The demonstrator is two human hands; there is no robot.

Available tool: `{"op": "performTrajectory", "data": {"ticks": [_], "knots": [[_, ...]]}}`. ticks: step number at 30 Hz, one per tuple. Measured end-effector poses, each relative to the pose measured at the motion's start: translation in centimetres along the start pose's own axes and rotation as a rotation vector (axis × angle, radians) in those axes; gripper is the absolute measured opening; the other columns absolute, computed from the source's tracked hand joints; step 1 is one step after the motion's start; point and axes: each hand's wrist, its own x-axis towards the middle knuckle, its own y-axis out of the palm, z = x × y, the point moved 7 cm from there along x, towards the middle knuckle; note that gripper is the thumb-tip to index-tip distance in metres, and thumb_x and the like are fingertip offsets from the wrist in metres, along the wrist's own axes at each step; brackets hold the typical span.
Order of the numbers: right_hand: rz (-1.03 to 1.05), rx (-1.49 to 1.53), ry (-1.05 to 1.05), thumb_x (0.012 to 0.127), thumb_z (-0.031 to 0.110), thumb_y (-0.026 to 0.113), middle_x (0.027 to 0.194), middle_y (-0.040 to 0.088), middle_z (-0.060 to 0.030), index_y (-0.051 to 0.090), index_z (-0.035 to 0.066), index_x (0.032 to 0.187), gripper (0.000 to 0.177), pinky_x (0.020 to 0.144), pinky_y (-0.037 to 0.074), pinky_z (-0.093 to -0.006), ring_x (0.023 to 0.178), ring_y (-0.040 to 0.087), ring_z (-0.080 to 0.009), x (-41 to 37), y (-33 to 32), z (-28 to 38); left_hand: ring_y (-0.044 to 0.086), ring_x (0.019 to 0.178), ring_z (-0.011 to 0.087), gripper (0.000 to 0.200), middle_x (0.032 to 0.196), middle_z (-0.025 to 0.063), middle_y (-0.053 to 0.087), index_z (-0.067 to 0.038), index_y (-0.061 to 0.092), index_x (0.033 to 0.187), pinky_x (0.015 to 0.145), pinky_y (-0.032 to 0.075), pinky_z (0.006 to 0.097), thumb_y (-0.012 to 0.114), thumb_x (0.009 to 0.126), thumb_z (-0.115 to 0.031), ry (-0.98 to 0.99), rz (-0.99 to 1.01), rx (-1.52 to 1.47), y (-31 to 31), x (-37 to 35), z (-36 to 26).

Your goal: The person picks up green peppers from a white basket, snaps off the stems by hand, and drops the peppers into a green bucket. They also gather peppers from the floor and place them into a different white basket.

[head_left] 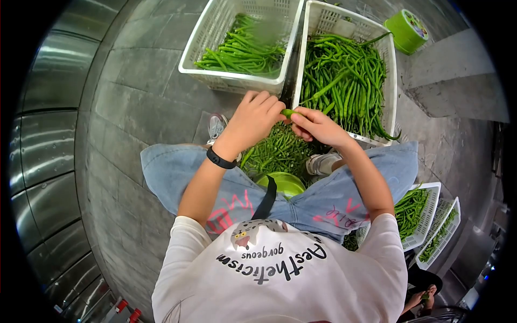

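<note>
A green pepper is held between the two hands, in front of the knees and above the floor. Its visible length is laid crosswise, from left to right, so that one end is met by each hand. Neither hand is nearer: the left end is gripped by the curled fingers of the left hand, whose exact hold is partly hidden by its own knuckles, and the right end is pinched between thumb and fingers of the right hand.

Just ahead of the left hand, a white crate is seen with peppers inside. A second crate, more fully loaded, is set ahead of the right hand, its near left corner close to the held pepper. Below the hands, between the shoes, a loose green pile is spread, with a green basin nearer the body.
</note>
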Motion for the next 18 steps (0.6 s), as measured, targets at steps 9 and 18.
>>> {"op": "performTrajectory", "data": {"ticks": [9,18], "knots": [[0.061,-0.081,-0.137,0.096,0.029,0.051,0.061,0.042,0.0044,0.056,0.004,0.088,0.027,0.049,0.031,-0.022,0.055,0.037,-0.0048,-1.0,0.9,1.6,0.046,0.073,0.0293,0.015,0.076,0.0099,0.049,-0.001,0.052,0.082,0.065,0.04,0.0384,0.064,0.079,-0.008,-0.001,0.019,-0.405,0.2,0.0,-1.0],[0.163,0.273,-0.198,0.098,0.028,0.048,0.062,0.04,0.0045,0.056,0.002,0.09,0.029,0.047,0.026,-0.0205,0.053,0.034,-0.0041,-2.0,1.9,2.8,0.045,0.066,0.0262,0.012,0.075,0.0089,0.049,-0.001,0.053,0.085,0.061,0.039,0.0337,0.054,0.09,-0.012,-0.151,-0.083,-0.847,0.3,-0.4,-0.5]]}}
